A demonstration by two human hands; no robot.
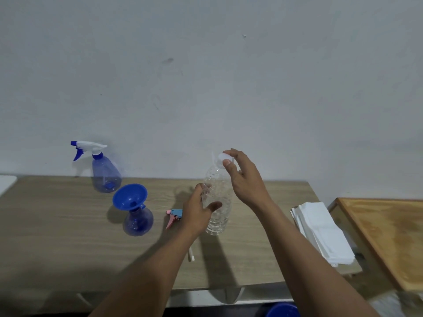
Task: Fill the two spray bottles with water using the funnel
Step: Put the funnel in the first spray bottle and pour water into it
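I have my left hand (198, 212) wrapped around the middle of the clear water bottle (217, 202), which stands on the tabletop (57, 236) near its back edge, and my right hand (242, 177) pinching the white cap (222, 157) between thumb and fingertips. I judge this step to be about the cap, though I cannot tell whether it is coming off or going on. To do it well I keep the left grip firm but light, since thin plastic squeezed hard would push water out the neck. The blue funnel (130, 197) sits in the open spray bottle (138, 221) toward the left, its pink-and-blue trigger head (174, 215) lying just beside my left hand. The second spray bottle (105, 172) stands capped at the back left.
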